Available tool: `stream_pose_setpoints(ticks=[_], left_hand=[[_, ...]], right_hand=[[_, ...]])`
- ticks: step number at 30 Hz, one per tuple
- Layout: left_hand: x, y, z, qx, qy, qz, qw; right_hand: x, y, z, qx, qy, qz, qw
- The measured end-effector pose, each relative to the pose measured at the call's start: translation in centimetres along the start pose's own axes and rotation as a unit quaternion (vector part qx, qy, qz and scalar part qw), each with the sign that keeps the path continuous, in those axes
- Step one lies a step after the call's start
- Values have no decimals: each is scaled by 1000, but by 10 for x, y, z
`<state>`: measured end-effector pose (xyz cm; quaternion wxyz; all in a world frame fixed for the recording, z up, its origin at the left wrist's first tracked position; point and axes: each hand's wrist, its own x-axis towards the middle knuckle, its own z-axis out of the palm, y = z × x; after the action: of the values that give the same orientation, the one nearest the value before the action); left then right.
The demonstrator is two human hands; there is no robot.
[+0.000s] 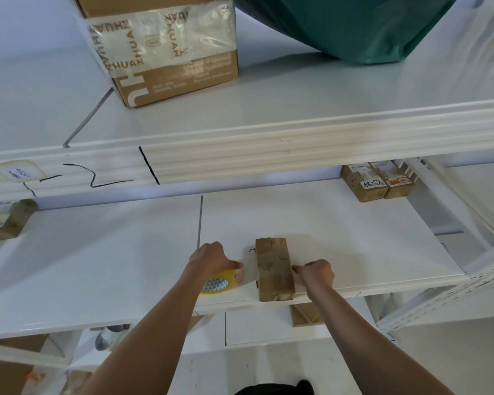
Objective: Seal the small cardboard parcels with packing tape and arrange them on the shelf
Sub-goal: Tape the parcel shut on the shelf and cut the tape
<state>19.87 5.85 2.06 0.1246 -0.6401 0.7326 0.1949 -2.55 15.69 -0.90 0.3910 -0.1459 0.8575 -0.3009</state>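
A small cardboard parcel (273,268) lies lengthwise near the front edge of the white middle shelf (354,240), with clear tape across its top. My left hand (211,258) grips a yellow roll of packing tape (218,284) resting on the shelf just left of the parcel. My right hand (315,273) is at the parcel's right side, its fingers curled, with thumb and forefinger pinched at the parcel's right edge. Whether they hold a tape end is too small to tell.
Two small labelled parcels (377,181) stand at the back right of the same shelf, another parcel (6,220) at its far left. The upper shelf holds a big taped carton (166,49) and a green bag (354,27). More cardboard (305,313) lies below.
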Motion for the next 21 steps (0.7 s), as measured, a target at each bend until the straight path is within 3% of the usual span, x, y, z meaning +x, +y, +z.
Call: stream_pose_setpoints(ticks=[5, 9, 12, 21], left_hand=[[0, -2, 0, -2, 1, 3, 1000], [-1, -3, -1, -4, 3, 7, 1000], [-2, -3, 0, -6, 5, 10, 1000], [-1, -7, 1, -18, 5, 14, 1000]], right_hand=[[-2, 4, -2, -27, 34, -7, 999], [-15, -5, 5, -16, 100, -122, 987], [-24, -11, 17, -70, 60, -161, 983], [-25, -10, 20, -102, -30, -78, 991]])
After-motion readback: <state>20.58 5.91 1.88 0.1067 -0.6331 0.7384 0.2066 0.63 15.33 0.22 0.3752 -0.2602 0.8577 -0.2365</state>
